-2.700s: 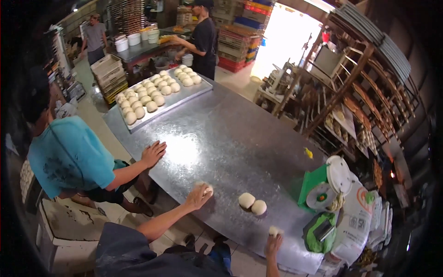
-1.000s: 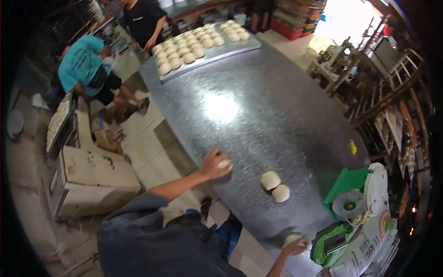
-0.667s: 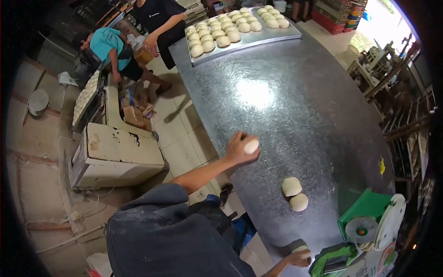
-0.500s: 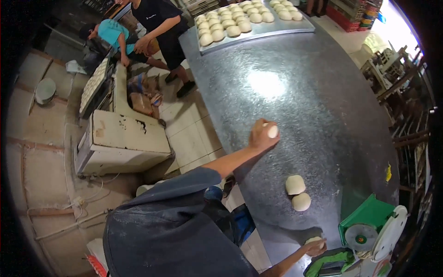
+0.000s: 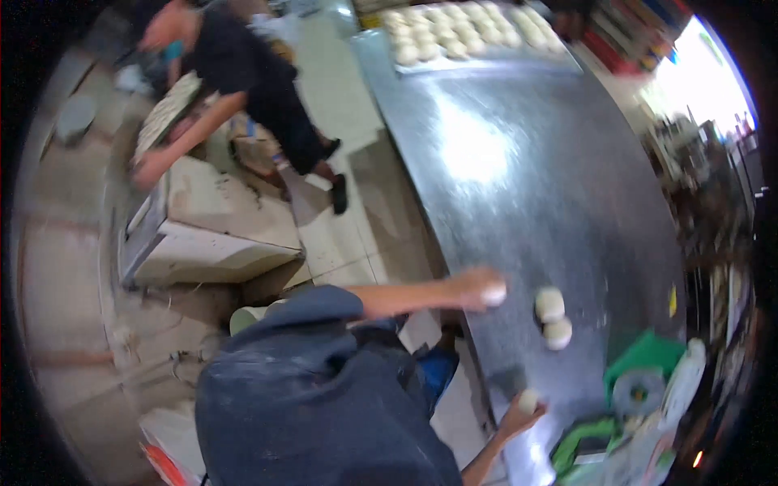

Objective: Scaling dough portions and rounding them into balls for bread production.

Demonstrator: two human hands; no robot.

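My left hand (image 5: 472,290), blurred by motion, is closed around a dough ball (image 5: 493,294) at the near-left side of the metal table (image 5: 535,186). Closer to me, at the table's edge, the fingers of my right hand (image 5: 519,419) curl about another dough ball (image 5: 528,401). Two more balls sit touching each other to the right of my left hand: the farther dough ball (image 5: 550,304) and the nearer dough ball (image 5: 557,333). Neither hand touches this pair.
At the table's far end lies a metal tray (image 5: 490,68) bearing rows of dough balls. A green scale (image 5: 648,360) stands near right, beside a green bag (image 5: 585,441). On the left, a person in black (image 5: 255,89) reaches over a pale machine (image 5: 215,215).
My left hand has come nearer with its dough ball, toward the table's left edge. My right hand has moved left, away from the scale. The person in black now stretches an arm over the machine.
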